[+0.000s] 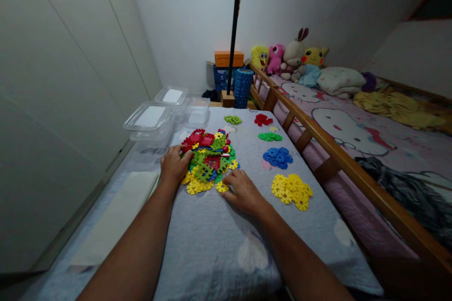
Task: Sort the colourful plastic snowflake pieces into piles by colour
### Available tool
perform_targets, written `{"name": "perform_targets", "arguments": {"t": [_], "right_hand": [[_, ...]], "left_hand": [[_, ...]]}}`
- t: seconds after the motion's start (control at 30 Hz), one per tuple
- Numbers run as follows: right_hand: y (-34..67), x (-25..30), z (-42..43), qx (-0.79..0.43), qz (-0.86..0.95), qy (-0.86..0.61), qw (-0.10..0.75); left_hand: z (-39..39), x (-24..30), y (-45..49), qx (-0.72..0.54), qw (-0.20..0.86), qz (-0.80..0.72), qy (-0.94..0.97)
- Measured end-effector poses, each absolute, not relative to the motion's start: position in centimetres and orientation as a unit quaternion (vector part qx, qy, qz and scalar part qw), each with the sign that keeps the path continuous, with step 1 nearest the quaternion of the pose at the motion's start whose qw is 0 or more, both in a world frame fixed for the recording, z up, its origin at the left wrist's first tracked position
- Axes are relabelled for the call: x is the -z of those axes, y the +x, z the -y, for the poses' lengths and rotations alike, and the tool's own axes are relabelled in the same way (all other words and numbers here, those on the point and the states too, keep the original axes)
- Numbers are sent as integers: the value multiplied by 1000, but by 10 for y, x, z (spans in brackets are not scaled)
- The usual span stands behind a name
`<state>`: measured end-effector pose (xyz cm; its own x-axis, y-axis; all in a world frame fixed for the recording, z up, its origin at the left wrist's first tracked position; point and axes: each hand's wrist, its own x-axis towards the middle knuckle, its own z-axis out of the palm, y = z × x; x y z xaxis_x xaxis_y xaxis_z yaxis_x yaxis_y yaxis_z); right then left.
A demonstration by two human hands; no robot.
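A mixed pile of plastic building pieces (212,162) lies on the cloth-covered table, with red and green square lattice pieces on top of yellow, blue and green notched discs. My left hand (173,164) rests against the pile's left edge, its fingers apart and touching pieces there. At the pile's near right corner, my right hand (243,190) has thumb and fingers closed about a yellow notched disc (221,187). Sorted groups lie to the right: yellow discs (292,190), blue discs (278,157), green discs (270,137), red pieces (263,120) and light green lattice pieces (232,120).
Clear plastic boxes with lids (148,117) stand at the table's back left. A pale flat sheet (116,221) lies along the left side. A wooden bed rail (318,136) borders the right edge. Behind the table rise a black pole (234,28) and a blue roller (243,88).
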<state>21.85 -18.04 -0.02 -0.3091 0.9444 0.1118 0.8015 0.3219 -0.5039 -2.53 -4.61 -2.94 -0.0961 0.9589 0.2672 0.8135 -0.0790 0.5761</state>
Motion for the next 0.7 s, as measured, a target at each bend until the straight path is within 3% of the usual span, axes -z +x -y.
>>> {"name": "perform_targets", "arguments": {"t": [0.33, 0.5, 0.7], "right_hand": [[232, 0, 172, -211, 747, -551, 306], [265, -18, 171, -260, 634, -598, 416], [309, -37, 173, -300, 532, -628, 482]], "left_hand": [[46, 29, -25, -316, 116, -671, 661], [46, 29, -26, -319, 120, -669, 661], [46, 29, -25, -322, 118, -670, 659]]}}
